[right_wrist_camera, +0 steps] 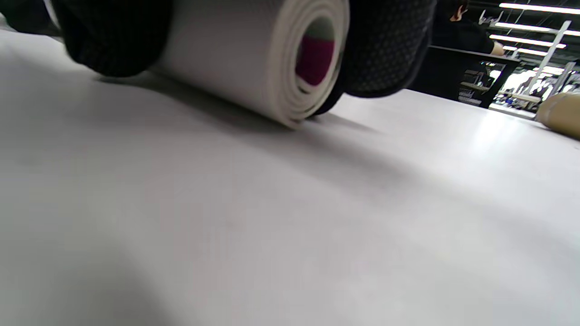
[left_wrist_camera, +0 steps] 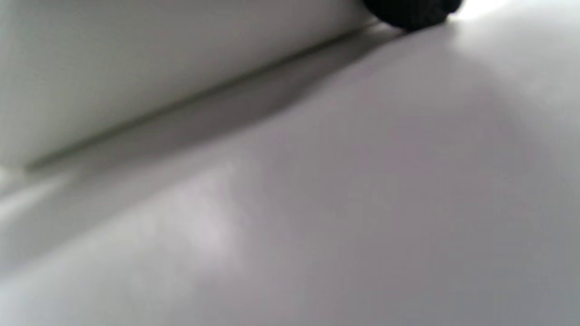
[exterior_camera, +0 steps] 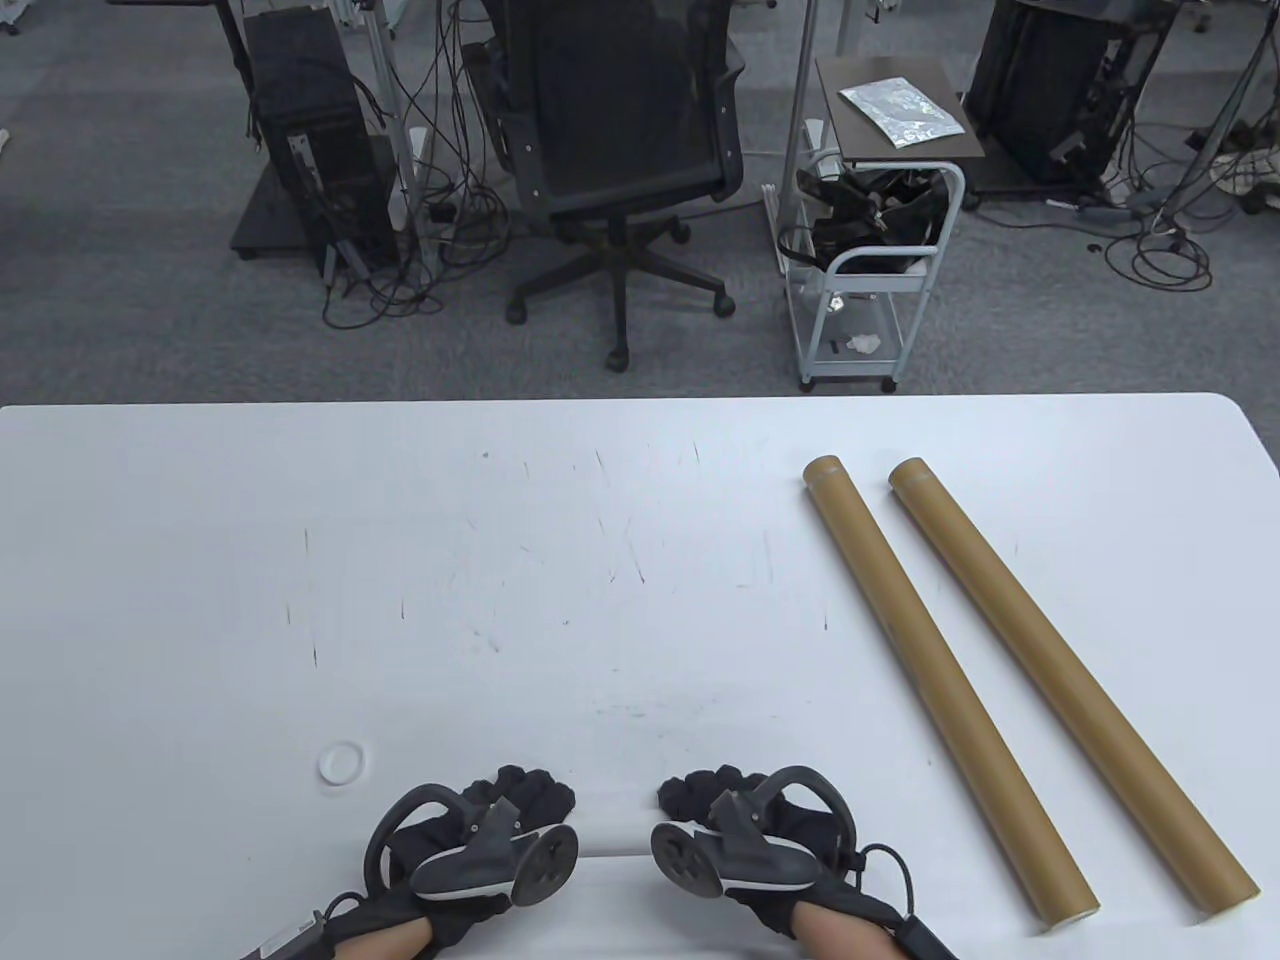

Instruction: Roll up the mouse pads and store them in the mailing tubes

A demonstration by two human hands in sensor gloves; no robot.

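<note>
At the near edge of the table [exterior_camera: 600, 560] both gloved hands lie side by side over a white mouse pad [right_wrist_camera: 253, 59] rolled into a tight coil, its spiral end and a reddish patch inside showing in the right wrist view. The right hand [exterior_camera: 745, 815] has fingers [right_wrist_camera: 385, 50] curled over the roll near that end; the left hand [exterior_camera: 490, 825] curls over the roll further along, a dark fingertip [left_wrist_camera: 410, 13] against the white surface. The roll lies crosswise under both palms, resting on the tabletop. Ahead of the hands is a broad stretch of bare white table with faint scuffs and a small white ring [exterior_camera: 341, 764] to the left. Well to the right, two brown mailing tubes [exterior_camera: 940, 680] lie side by side, angled away, apart from each other. Beyond the far edge are grey carpet, an office chair [exterior_camera: 620, 130], a white cart [exterior_camera: 870, 260] and tangled cables.
</note>
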